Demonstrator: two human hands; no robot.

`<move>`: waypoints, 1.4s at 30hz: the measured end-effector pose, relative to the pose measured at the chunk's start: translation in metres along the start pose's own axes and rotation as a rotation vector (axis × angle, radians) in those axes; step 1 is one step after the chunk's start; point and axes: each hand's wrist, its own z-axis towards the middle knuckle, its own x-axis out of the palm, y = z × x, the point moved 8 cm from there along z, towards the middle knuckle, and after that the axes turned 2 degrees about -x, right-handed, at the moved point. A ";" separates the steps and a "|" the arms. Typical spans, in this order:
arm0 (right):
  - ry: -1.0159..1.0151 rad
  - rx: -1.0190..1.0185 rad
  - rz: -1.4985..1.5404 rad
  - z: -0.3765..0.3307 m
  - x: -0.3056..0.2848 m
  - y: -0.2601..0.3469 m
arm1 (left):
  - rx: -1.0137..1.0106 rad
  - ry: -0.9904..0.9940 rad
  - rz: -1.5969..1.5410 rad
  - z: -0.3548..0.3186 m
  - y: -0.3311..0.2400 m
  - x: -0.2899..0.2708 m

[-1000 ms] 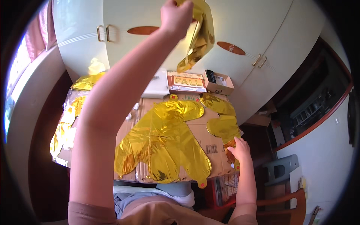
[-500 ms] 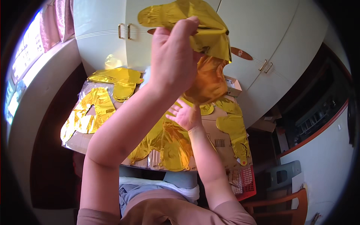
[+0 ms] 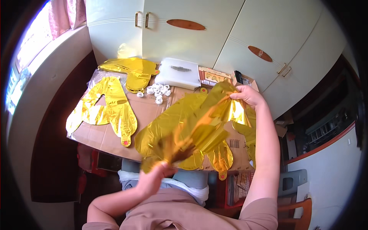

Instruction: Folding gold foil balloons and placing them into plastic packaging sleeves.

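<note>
A flat gold foil balloon (image 3: 191, 122) hangs stretched and crumpled between my two hands above the cardboard-covered table. My left hand (image 3: 152, 178), low near the front edge, is closed on its near end, which is blurred by motion. At the far right, my right hand (image 3: 250, 96) pinches its upper corner between thumb and fingers. Beneath it lies another gold foil balloon (image 3: 220, 159), partly hidden, its tab hanging over the front edge. Left of my hands, a two-legged foil balloon (image 3: 122, 111) lies flat, a gap in its middle.
Another folded foil balloon (image 3: 138, 78) lies at the back left. White ribbon rolls (image 3: 158, 92) sit beside a translucent plastic box (image 3: 176, 73). Small cartons (image 3: 211, 76) stand along the back, before white cabinets (image 3: 184, 42). A wooden chair (image 3: 299, 212) stands at the right.
My left hand has come down from high up to the front edge with the foil. My right hand, open before, has moved up and right and now grips the foil's other end.
</note>
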 end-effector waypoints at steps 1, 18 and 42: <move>0.035 0.041 -0.183 0.009 -0.002 -0.006 | -0.120 0.057 -0.057 -0.002 0.022 0.010; 0.050 -0.027 -0.587 0.173 0.075 -0.094 | -0.739 0.801 0.835 -0.001 0.101 0.014; 0.008 -0.181 -0.665 0.177 0.099 -0.079 | 0.809 0.593 1.660 0.050 0.036 0.053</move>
